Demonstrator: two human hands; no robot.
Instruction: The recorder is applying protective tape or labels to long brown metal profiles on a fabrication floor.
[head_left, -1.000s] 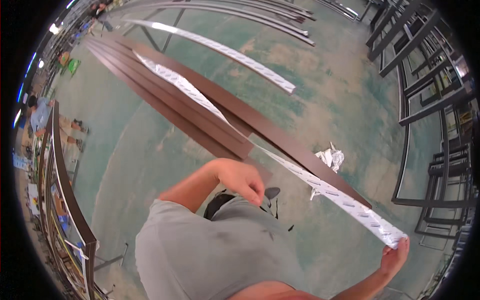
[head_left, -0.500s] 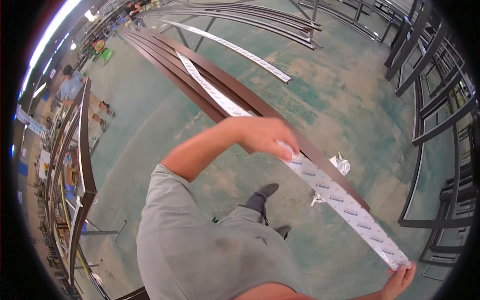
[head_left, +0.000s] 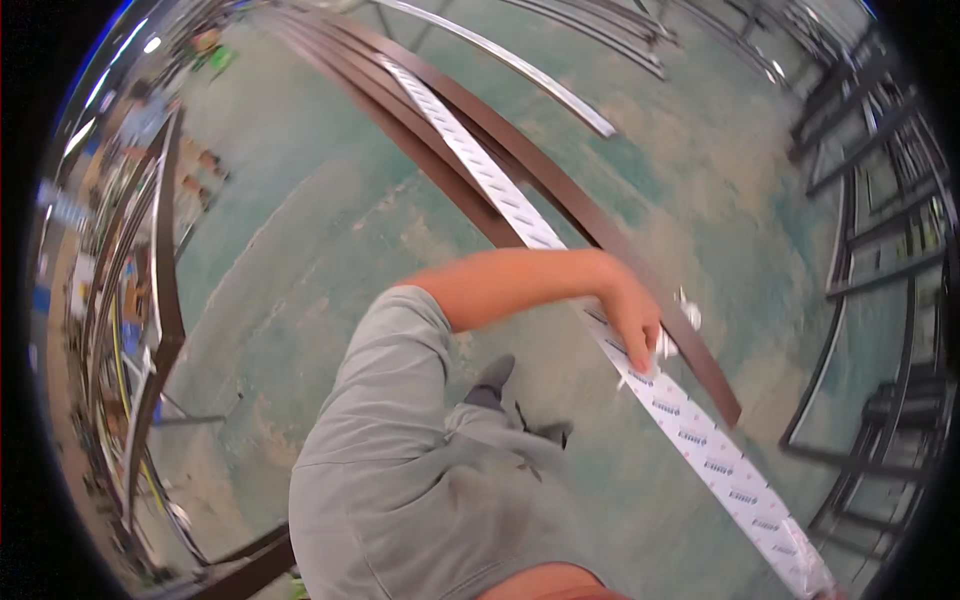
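Observation:
A long white strip (head_left: 715, 460) with repeated printed marks runs diagonally from among the brown profiles down to the lower right. My left hand (head_left: 632, 315) is bent over it, its fingers pressed together and pointing down onto the strip. My left forearm hides a short length of it. At the strip's near end, in the lower right corner, only a blurred bit of my right hand (head_left: 832, 593) shows, too little to read its fingers. Long brown profiles (head_left: 450, 185) lie side by side beneath and beside the strip's far part.
Crumpled white film (head_left: 686, 312) lies beyond the brown profile's near end. Another white-covered profile (head_left: 540, 80) lies farther off. Dark metal frames (head_left: 845, 270) stand on the right, a brown frame (head_left: 165, 300) on the left. A blurred person (head_left: 140, 115) stands at far left.
My left hand has slid right and nearer along the strip. My right hand has moved down toward the corner, mostly out of view. The view has shifted, and the strip looks straighter.

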